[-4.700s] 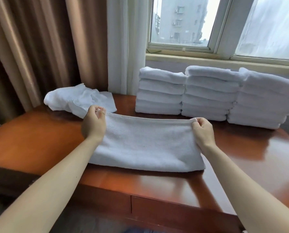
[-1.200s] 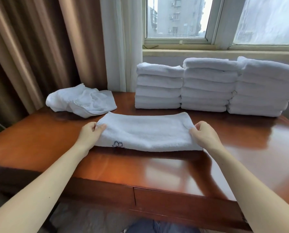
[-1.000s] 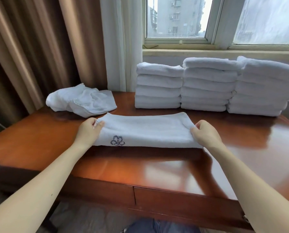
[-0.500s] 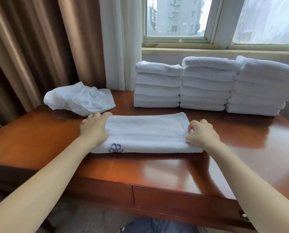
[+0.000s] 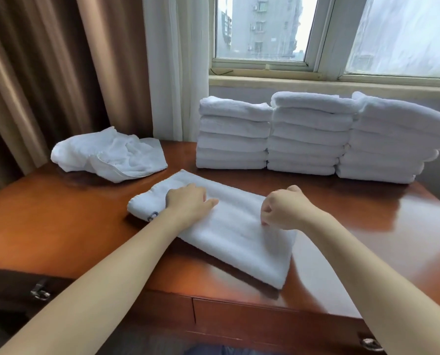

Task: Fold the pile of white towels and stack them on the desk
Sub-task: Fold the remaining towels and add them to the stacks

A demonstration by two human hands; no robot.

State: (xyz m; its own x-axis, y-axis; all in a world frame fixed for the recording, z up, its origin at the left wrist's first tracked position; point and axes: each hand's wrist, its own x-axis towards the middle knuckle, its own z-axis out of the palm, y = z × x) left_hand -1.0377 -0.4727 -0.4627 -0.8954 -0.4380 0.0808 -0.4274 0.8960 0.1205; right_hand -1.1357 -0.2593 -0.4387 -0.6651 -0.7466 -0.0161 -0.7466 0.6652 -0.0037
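The folded towel (image 5: 229,234) lies flat on the counter (image 5: 60,221) in front of the stacks of folded towels (image 5: 306,134). Its long axis runs diagonally, with one short end pointing toward the stacks' left side and the other away from them. The left hand (image 5: 188,203) presses its far half, fingers straight and together. The right hand (image 5: 285,211) is at its right edge, fingers curled; I cannot tell whether they pinch cloth. A crumpled pile (image 5: 106,155) sits left of the stacks.

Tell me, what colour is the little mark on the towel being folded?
The mark is dark blue, clearest in head view.
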